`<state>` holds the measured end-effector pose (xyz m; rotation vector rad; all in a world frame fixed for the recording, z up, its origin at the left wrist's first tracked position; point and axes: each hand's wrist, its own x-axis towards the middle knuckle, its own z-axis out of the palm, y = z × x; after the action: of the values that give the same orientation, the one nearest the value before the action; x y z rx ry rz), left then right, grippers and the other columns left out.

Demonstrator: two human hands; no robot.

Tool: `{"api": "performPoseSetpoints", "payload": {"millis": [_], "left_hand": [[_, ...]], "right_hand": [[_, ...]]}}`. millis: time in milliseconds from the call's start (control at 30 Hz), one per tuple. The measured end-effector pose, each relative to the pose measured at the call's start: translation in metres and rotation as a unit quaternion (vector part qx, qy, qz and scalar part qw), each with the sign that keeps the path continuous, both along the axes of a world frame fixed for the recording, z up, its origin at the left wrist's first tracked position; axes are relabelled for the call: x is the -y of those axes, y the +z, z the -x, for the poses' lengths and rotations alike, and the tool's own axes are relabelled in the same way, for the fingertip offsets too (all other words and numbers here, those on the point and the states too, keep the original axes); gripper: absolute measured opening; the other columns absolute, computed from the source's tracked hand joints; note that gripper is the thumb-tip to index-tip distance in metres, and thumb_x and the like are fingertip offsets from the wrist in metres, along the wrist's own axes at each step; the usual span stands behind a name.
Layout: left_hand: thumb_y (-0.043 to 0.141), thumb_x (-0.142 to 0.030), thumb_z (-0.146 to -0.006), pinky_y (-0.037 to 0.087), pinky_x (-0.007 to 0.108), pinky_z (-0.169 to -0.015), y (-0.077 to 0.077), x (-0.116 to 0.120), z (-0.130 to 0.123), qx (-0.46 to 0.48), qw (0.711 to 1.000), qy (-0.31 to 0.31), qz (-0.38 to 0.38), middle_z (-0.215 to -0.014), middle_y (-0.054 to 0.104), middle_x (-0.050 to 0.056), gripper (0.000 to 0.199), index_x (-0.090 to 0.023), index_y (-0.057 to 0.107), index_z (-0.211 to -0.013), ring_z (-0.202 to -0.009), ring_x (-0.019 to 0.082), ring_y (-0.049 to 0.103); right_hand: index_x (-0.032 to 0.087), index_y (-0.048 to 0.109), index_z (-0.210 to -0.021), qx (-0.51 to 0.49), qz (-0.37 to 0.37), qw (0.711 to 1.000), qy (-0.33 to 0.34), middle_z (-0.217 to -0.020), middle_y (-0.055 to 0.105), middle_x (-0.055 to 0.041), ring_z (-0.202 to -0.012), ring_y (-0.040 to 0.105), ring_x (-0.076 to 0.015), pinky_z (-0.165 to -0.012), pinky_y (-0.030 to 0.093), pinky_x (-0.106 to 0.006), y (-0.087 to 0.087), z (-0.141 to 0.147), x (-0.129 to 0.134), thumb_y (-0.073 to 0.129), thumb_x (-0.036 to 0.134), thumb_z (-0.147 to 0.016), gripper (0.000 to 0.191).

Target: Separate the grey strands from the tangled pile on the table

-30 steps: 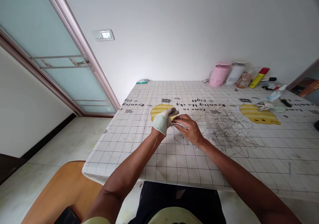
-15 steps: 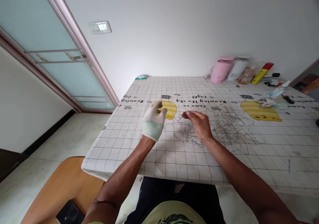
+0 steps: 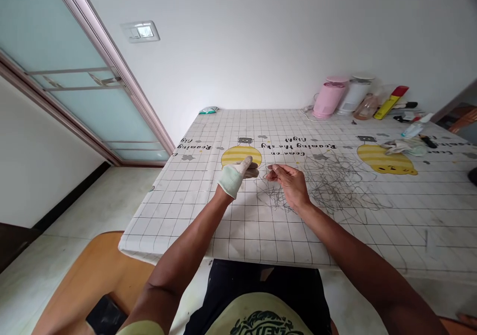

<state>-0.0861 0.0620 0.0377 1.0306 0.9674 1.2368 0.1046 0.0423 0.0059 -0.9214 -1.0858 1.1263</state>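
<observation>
I'm holding my gloved left grip [image 3: 234, 178] and bare right grip [image 3: 290, 186] just apart, fingers pressed together, pinching nothing I can make out, over tangled thin dark wires [image 3: 335, 186] sprawled across the gridded desk [image 3: 410, 230].

A table [image 3: 410, 225] is carrying a white grid-printed cover with yellow striped cartoon motifs, and a loose tangle of thin dark wire [image 3: 335, 186] is sprawling across its middle. Along the far edge, a pink canister [image 3: 333, 100] and a white canister [image 3: 354, 95] are standing beside an amber bottle [image 3: 365, 107] and a yellow-and-red tube [image 3: 391, 101] — a small clear bottle [image 3: 412, 130] and crumpled cloth [image 3: 404, 147] are lying nearer the right edge, while a small green-and-white packet [image 3: 207, 110] is sitting at the far left corner.
</observation>
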Motion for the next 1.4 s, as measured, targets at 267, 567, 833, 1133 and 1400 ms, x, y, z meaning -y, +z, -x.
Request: {"api": "performPoseSetpoints", "payload": {"millis": [267, 567, 833, 1133, 1400], "left_hand": [[0.079, -0.038, -0.088, 0.061, 0.040, -0.094, -0.002, 0.017, -0.018, 0.015, 1.000, -0.011, 0.017, -0.089, 0.080, 0.009, 0.021, -0.017, 0.081, -0.084, -0.089, 0.023, 0.077], [0.074, -0.036, -0.089, 0.055, 0.033, -0.086, -0.003, 0.016, -0.018, -0.110, 0.991, 0.073, 0.011, -0.085, 0.081, 0.008, 0.019, -0.020, 0.082, -0.083, -0.093, 0.026, 0.077], [0.071, -0.034, -0.088, 0.050, 0.031, -0.076, 0.003, 0.009, -0.011, -0.177, 0.983, 0.054, 0.005, -0.076, 0.080, 0.007, 0.022, -0.021, 0.080, -0.073, -0.085, 0.025, 0.074], [0.073, -0.032, -0.084, 0.051, 0.032, -0.075, 0.006, 0.004, 0.006, -0.213, 0.977, -0.008, -0.004, -0.073, 0.079, 0.009, 0.017, -0.019, 0.080, -0.077, -0.082, 0.025, 0.073], [0.069, -0.040, -0.085, 0.051, 0.030, -0.075, 0.011, 0.010, -0.002, -0.246, 0.967, 0.070, 0.002, -0.082, 0.081, 0.006, 0.024, -0.021, 0.078, -0.074, -0.087, 0.023, 0.072]], "right_hand": [[0.020, 0.080, -0.099, 0.021, -0.016, 0.999, -0.044, -0.082, 0.077, -0.0062, -0.076, 0.074, -0.0213, -0.076, 0.062, -0.037, -0.005, 0.001, -0.003, 0.075, 0.054, -0.093, 0.035], [0.021, 0.077, -0.110, 0.046, -0.035, 0.997, -0.052, -0.079, 0.071, -0.0028, -0.072, 0.069, -0.0186, -0.072, 0.061, -0.035, 0.003, -0.003, 0.004, 0.073, 0.051, -0.095, 0.033], [0.024, 0.081, -0.118, 0.172, -0.090, 0.980, 0.043, -0.073, 0.069, -0.0003, -0.066, 0.065, -0.0172, -0.068, 0.057, -0.033, 0.017, -0.016, 0.008, 0.066, 0.042, -0.099, 0.030], [0.024, 0.083, -0.108, 0.185, -0.092, 0.971, 0.119, -0.073, 0.067, 0.0005, -0.063, 0.061, -0.0153, -0.063, 0.053, -0.031, 0.018, -0.034, 0.001, 0.069, 0.045, -0.098, 0.027], [0.019, 0.078, -0.097, 0.011, 0.031, 0.996, 0.085, -0.086, 0.078, -0.0072, -0.074, 0.074, -0.0215, -0.074, 0.062, -0.038, 0.011, -0.022, 0.003, 0.086, 0.044, -0.085, 0.029]]}}
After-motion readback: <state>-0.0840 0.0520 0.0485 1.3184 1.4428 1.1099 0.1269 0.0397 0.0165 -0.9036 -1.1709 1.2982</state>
